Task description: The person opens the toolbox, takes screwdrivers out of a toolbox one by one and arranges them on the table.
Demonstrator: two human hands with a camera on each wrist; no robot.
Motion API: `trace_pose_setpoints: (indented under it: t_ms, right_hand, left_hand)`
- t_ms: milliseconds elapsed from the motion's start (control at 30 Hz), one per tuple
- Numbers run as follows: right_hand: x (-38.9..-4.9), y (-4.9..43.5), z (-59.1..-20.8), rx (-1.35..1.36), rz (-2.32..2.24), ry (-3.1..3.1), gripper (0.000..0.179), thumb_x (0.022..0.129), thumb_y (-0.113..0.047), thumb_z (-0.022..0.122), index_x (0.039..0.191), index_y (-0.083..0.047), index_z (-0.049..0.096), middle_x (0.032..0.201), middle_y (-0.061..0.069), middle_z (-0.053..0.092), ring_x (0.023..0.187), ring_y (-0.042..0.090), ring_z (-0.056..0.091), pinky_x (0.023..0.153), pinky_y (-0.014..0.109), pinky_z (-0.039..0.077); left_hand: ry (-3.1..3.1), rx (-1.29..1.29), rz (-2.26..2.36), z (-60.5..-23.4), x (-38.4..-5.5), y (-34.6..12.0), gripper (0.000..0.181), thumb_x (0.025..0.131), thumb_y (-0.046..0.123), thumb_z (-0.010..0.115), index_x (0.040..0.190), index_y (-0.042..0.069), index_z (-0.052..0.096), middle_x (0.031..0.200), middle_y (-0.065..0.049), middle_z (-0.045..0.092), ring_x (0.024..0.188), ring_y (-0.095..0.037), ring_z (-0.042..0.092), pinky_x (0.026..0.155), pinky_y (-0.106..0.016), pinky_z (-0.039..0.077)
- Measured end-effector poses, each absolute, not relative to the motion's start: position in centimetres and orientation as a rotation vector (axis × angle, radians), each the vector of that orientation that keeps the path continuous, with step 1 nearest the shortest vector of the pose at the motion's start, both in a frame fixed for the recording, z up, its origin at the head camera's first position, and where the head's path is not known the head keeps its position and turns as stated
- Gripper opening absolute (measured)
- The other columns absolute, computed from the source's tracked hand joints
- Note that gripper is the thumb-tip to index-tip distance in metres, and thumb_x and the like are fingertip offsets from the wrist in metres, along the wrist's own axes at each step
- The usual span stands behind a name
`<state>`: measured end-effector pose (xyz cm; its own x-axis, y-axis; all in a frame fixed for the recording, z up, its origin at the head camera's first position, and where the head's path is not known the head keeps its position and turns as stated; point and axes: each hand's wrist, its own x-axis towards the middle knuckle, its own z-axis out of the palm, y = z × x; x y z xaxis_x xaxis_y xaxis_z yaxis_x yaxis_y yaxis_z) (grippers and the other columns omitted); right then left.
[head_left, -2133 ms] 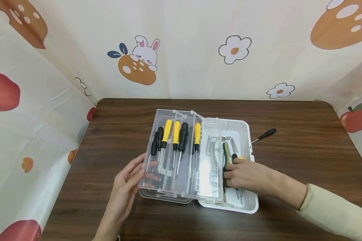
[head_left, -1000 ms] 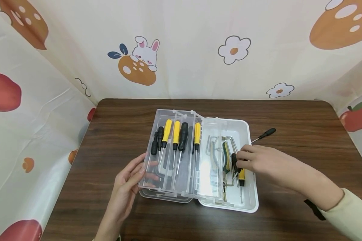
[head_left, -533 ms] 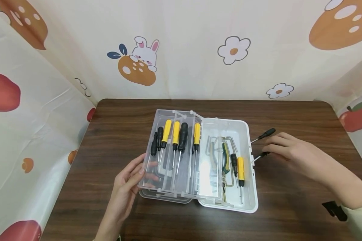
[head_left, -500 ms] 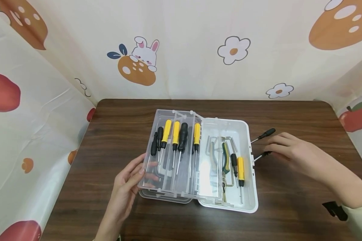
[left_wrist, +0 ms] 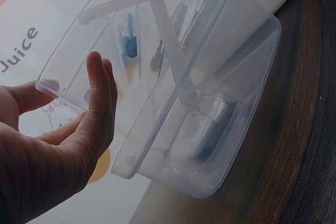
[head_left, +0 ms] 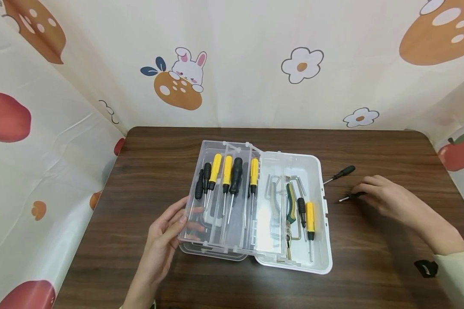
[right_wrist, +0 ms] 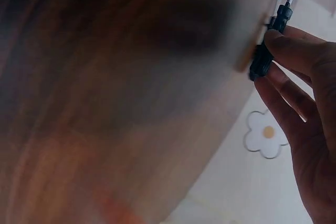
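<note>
My right hand [head_left: 390, 201] pinches a short black-handled screwdriver [right_wrist: 261, 64] over the table, right of the toolbox; its metal tip points left in the head view. My left hand [head_left: 163, 236] holds the left edge of the toolbox's raised clear tray [head_left: 237, 240], thumb above and fingers showing through the plastic. Several yellow- and black-handled screwdrivers lie in that tray. The white box base [head_left: 322, 262] contains green-and-yellow pliers [head_left: 291, 204], a black-handled screwdriver [head_left: 301, 206], a yellow-handled screwdriver [head_left: 310, 216] and hex keys [head_left: 297, 180], partly seen through the tray.
Another black-handled screwdriver [head_left: 344, 171] lies on the wooden table [head_left: 383, 150], its shaft reaching to the box's right side. A curtain [head_left: 247, 86] printed with fruit and flowers rises behind the table and along its sides.
My right hand has lifted a short black screwdriver out of the white base and carried it right, over the table. My left hand and the tray have stayed in place.
</note>
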<state>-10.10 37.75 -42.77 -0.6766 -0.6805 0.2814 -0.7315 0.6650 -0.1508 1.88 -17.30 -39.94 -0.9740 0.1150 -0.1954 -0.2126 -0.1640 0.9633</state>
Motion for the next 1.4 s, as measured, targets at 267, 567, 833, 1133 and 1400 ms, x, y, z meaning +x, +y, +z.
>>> trace_pose_setpoints:
  t_ms: [267,567,833,1133,1400]
  right_hand:
    - [-10.3,38.2,-44.2,1.139,0.332,-2.706,0.043,0.065,0.010,0.088,0.097,-0.016,0.075,0.093,-0.009,0.066,0.085,0.015,0.062,0.076,0.032,0.052]
    - [-10.5,38.1,-44.2,1.133,0.319,-2.718,0.048,0.061,0.011,0.089,0.099,-0.016,0.076,0.095,-0.008,0.067,0.087,0.016,0.064,0.076,0.035,0.054]
    - [-10.1,36.8,-42.6,1.158,0.369,-2.690,0.030,0.084,-0.005,0.084,0.110,-0.018,0.076,0.106,-0.006,0.071,0.099,0.015,0.060,0.085,0.027,0.050]
    - [-9.9,31.9,-38.5,1.308,0.475,-2.509,0.054,0.113,-0.047,0.031,0.110,-0.018,0.076,0.114,-0.005,0.073,0.108,0.009,0.058,0.093,0.012,0.045]
    - [-9.7,28.4,-37.1,1.412,0.439,-2.476,0.055,0.113,-0.047,0.030,0.110,-0.017,0.077,0.112,-0.008,0.073,0.106,0.009,0.063,0.088,0.021,0.056]
  left_hand:
    - [1.875,-0.115,2.243,-39.9,1.9,-17.3,0.048,0.112,0.016,0.045,0.157,0.003,0.038,0.130,-0.001,0.074,0.092,-0.017,0.077,0.079,-0.037,0.067]
    - [1.880,-0.112,2.244,-40.0,1.9,-17.3,0.047,0.112,0.016,0.045,0.157,0.003,0.038,0.129,0.000,0.074,0.091,-0.017,0.077,0.080,-0.037,0.067]
    - [1.871,-0.085,2.267,-40.1,1.9,-17.3,0.047,0.112,0.013,0.044,0.157,0.002,0.039,0.129,-0.002,0.074,0.091,-0.017,0.077,0.079,-0.038,0.067]
    - [1.874,-0.094,2.259,-40.0,1.9,-17.3,0.047,0.112,0.014,0.045,0.157,0.002,0.039,0.129,-0.002,0.074,0.091,-0.017,0.077,0.079,-0.037,0.067]
    - [1.870,-0.080,2.258,-40.1,1.9,-17.4,0.047,0.112,0.014,0.044,0.157,0.002,0.038,0.130,-0.002,0.073,0.092,-0.018,0.077,0.079,-0.037,0.067]
